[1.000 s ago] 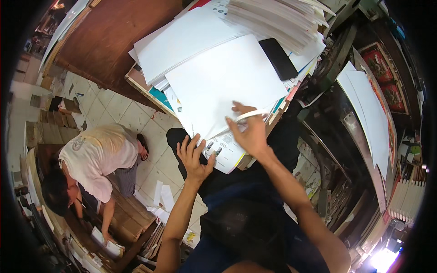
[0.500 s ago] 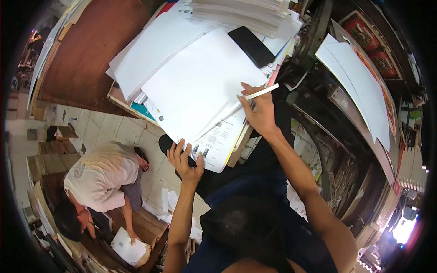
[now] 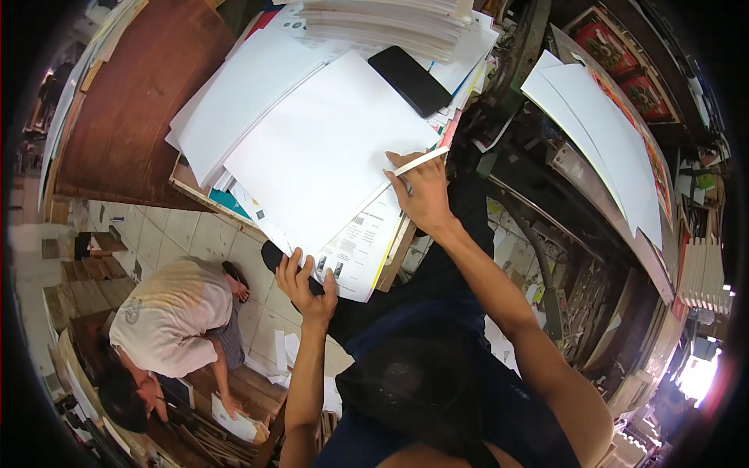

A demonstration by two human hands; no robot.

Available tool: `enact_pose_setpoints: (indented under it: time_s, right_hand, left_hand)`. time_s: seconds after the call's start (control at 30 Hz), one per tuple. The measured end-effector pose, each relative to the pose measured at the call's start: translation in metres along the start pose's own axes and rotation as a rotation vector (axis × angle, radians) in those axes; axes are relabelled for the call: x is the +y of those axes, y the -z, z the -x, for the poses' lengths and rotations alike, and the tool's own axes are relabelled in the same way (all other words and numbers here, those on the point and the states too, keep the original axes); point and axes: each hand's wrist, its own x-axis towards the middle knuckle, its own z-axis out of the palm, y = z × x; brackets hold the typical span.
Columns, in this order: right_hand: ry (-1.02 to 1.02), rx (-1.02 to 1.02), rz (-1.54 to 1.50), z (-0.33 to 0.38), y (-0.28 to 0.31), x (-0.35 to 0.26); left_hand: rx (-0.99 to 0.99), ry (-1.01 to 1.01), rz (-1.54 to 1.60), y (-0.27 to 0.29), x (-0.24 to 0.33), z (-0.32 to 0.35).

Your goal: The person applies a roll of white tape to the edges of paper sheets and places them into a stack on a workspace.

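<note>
A blank white sheet (image 3: 328, 132) lies over a stack of papers, with a printed sheet (image 3: 363, 238) showing beneath its lower right edge. My left hand (image 3: 308, 288) rests at the near corner of these sheets, its fingers spread over the paper and the thumb on the printed one. Pinched in my right hand (image 3: 425, 195) is a flat white stick (image 3: 421, 160), which lies slanted across the blank sheet's right edge. A black phone (image 3: 409, 80) sits on the papers just beyond that hand.
More white sheets (image 3: 257, 86) and a thick paper stack (image 3: 382, 27) fill the table. Brown board (image 3: 133, 109) stands left. On the right, large white sheets (image 3: 601, 140) lie on dark machinery. At lower left, another person (image 3: 175, 312) bends over wood, a hand on white paper (image 3: 234, 421).
The whole scene has shifted slightly left in view. The blank sheet's right edge lies flatter against the printed sheet. The other person's paper has tilted.
</note>
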Motion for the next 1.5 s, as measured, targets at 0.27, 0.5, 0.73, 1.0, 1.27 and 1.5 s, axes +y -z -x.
enact_pose_setpoints:
  time_s: [0.27, 0.5, 0.73, 1.0, 1.27, 1.5]
  right_hand:
    - [0.015, -0.059, 0.073, -0.001, -0.001, -0.001]
    - [-0.029, -0.178, 0.182, 0.0, -0.003, 0.0]
    - [-0.024, -0.18, 0.182, 0.021, 0.009, -0.015]
    - [-0.084, -0.108, 0.126, 0.034, 0.021, -0.033]
    - [-0.121, -0.008, -0.042, 0.028, 0.001, -0.073]
    - [-0.102, -0.085, 0.119, 0.027, -0.031, -0.086]
  left_hand:
    - [0.009, 0.006, 0.008, 0.001, 0.002, -0.002]
    - [0.216, 0.389, 0.236, 0.015, 0.024, -0.021]
    - [0.028, 0.508, 0.094, 0.021, 0.022, -0.026]
    - [0.168, 0.659, 0.724, 0.038, 0.074, -0.061]
    - [0.226, 0.507, 0.449, 0.073, 0.02, -0.117]
    - [-0.209, 0.082, -0.124, 0.0, 0.039, -0.107]
